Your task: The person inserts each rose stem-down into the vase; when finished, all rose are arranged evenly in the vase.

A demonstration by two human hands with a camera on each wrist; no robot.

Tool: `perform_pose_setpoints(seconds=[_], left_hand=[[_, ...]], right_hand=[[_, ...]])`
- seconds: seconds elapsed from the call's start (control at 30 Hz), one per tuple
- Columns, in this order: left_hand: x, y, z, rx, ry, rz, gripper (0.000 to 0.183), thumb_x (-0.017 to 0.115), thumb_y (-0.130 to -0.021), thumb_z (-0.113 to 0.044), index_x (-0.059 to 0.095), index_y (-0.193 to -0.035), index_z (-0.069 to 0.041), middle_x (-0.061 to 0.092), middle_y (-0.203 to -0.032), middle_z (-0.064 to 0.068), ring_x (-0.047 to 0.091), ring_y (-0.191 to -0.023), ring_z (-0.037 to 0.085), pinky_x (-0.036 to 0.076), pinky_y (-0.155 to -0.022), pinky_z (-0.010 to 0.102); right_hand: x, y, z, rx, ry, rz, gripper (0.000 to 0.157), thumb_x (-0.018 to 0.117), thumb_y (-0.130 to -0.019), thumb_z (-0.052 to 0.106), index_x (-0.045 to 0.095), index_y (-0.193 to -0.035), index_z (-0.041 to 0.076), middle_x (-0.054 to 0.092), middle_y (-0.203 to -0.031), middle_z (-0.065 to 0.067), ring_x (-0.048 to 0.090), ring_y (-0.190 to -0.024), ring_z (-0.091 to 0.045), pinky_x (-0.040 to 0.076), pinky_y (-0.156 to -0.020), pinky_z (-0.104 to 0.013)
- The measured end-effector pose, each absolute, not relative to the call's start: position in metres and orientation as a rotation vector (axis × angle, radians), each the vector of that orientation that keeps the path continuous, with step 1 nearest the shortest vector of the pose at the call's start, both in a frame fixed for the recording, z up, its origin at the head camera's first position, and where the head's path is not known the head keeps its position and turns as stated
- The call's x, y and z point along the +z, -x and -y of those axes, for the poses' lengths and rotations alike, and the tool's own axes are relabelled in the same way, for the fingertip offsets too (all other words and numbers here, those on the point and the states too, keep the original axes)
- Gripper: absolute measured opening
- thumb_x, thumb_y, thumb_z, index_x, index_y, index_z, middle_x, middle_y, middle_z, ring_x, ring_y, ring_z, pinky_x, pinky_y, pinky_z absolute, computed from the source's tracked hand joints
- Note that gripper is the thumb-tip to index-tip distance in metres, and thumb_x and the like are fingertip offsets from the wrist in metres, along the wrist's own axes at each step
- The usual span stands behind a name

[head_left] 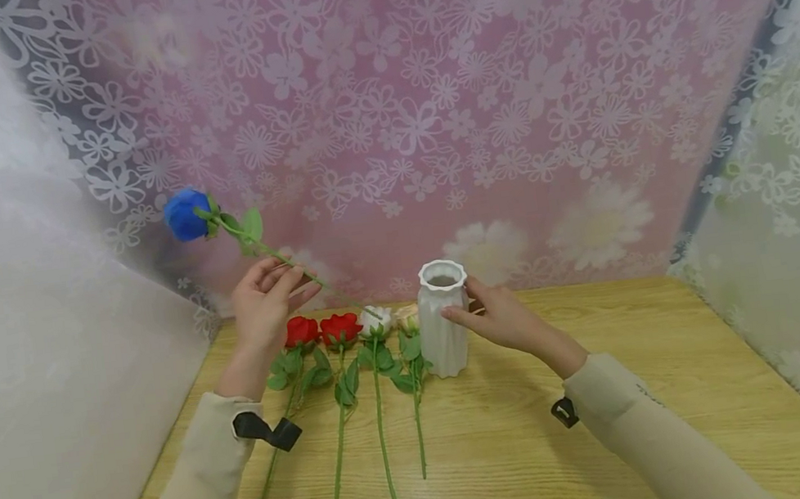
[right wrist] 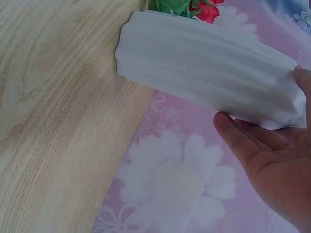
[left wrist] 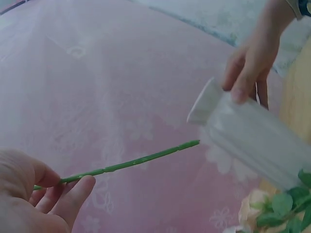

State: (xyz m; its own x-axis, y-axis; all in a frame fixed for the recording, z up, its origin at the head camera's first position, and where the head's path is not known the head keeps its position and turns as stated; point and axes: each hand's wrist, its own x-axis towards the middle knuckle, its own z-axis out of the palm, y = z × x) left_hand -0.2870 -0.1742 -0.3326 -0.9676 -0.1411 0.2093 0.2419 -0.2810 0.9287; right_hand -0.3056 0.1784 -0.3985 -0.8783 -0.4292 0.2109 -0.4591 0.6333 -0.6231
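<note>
Left hand (head_left: 267, 302) pinches blue rose (head_left: 243, 235), left of white vase (head_left: 443, 333); right hand (head_left: 502, 318) grips vase; only head view shows bloom (head_left: 186, 215); left wrist view shows stem tip (left wrist: 194, 143) apart from vase

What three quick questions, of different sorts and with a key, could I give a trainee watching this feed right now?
1. Multiple choice: what colour is the rose in the person's left hand? A) red B) blue C) white
2. Count: how many other flowers lie on the table beside the vase?
3. True or false: the held rose's stem end is inside the vase.

Key:
1. B.
2. Four: two red, one white and one pale.
3. False: the left wrist view shows the stem end free, outside the vase.
</note>
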Motion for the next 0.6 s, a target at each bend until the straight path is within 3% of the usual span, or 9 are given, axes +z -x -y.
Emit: perform_pose_setpoints(seconds=[0.6], left_hand=[[-0.318,0.296,0.120,-2.378,0.179,1.553,0.020,0.065,-0.101,0.005,0.061,-0.114,-0.009,0.070,-0.093,0.006,0.076,-0.092,0.021,0.066,-0.085,0.036]], right_hand=[[-0.399,0.306,-0.179,1.094,-0.774,2.803,0.076,0.061,-0.105,0.051,0.029,-0.166,0.018,0.066,-0.142,-0.018,0.073,-0.116,-0.037,0.063,-0.094,-0.050]])
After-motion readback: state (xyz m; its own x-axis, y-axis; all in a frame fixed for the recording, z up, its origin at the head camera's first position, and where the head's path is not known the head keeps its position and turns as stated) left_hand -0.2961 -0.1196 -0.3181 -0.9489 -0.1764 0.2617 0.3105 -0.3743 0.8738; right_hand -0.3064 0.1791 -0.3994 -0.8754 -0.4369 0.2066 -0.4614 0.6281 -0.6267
